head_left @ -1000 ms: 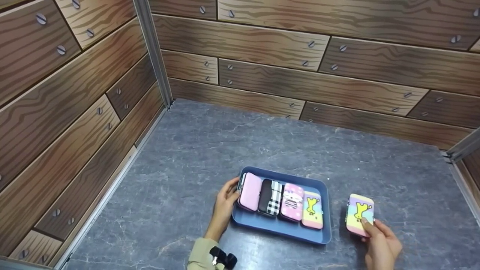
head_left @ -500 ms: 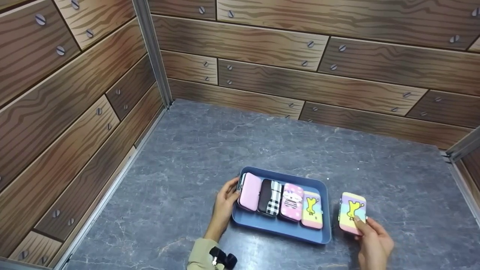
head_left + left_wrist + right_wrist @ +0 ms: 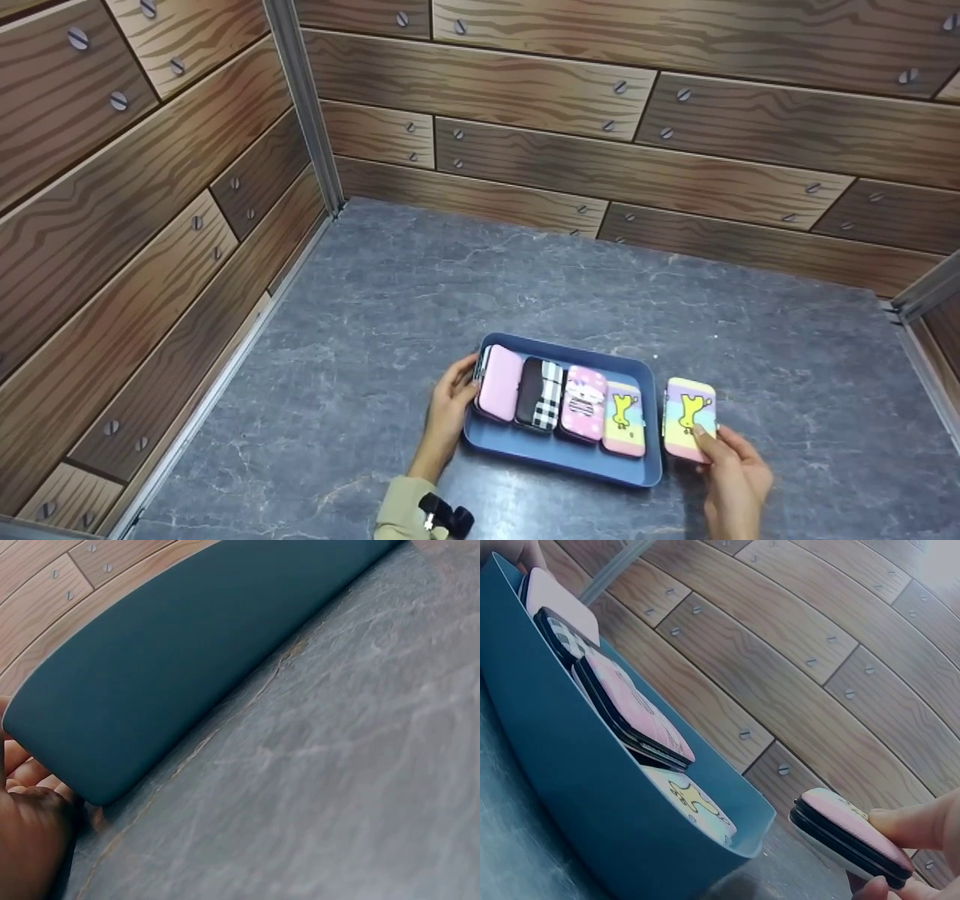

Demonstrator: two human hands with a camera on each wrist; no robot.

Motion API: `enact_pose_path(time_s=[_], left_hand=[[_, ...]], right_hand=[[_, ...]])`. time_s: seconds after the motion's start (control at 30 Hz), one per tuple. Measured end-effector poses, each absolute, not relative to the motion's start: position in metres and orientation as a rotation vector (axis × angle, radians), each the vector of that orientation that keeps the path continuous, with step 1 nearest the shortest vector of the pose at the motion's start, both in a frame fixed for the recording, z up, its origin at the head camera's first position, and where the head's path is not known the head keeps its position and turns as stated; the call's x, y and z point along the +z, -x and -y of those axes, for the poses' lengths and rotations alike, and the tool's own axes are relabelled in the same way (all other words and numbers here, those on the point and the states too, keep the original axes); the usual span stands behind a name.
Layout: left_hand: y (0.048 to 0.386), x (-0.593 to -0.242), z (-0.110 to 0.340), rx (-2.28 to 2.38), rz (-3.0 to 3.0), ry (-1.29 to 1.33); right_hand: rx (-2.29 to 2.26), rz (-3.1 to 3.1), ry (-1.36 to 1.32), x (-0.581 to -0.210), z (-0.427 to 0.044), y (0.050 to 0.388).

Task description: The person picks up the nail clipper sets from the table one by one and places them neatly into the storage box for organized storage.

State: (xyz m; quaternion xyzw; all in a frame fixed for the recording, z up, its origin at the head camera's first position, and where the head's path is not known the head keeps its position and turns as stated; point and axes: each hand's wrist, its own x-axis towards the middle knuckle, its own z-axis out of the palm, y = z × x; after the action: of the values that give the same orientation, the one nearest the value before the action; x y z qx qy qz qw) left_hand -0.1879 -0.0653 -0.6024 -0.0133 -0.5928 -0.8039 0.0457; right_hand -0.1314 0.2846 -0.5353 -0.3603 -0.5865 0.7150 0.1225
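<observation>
My right hand pinches a small pastel-striped case with a yellow animal on it, thumb on top and fingers underneath. The right wrist view shows the black hinged edge of this case, raised just outside the tray's right end. My left hand holds the left end of a blue tray, its fingers partly hidden by the tray wall. In a row inside the tray lie a plain pink case, a black case with checks, a pink cat case and a matching pastel-striped case.
The tray stands on a grey marbled surface. Wood-plank-patterned walls rise at the back and left, with a metal corner post between them. Another case edge shows beneath the plain pink one.
My right hand has moved left with the pastel-striped case, from well right of the tray to close beside its right wall. The left hand and tray have stayed in place.
</observation>
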Motion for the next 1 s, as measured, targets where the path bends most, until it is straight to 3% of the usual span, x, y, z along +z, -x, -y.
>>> enact_pose_path(time_s=[1.0], left_hand=[[0.188,-0.602,0.065,-2.469,1.783,0.046]], right_hand=[[2.004,1.8,1.054,-0.53,-0.257,0.14]])
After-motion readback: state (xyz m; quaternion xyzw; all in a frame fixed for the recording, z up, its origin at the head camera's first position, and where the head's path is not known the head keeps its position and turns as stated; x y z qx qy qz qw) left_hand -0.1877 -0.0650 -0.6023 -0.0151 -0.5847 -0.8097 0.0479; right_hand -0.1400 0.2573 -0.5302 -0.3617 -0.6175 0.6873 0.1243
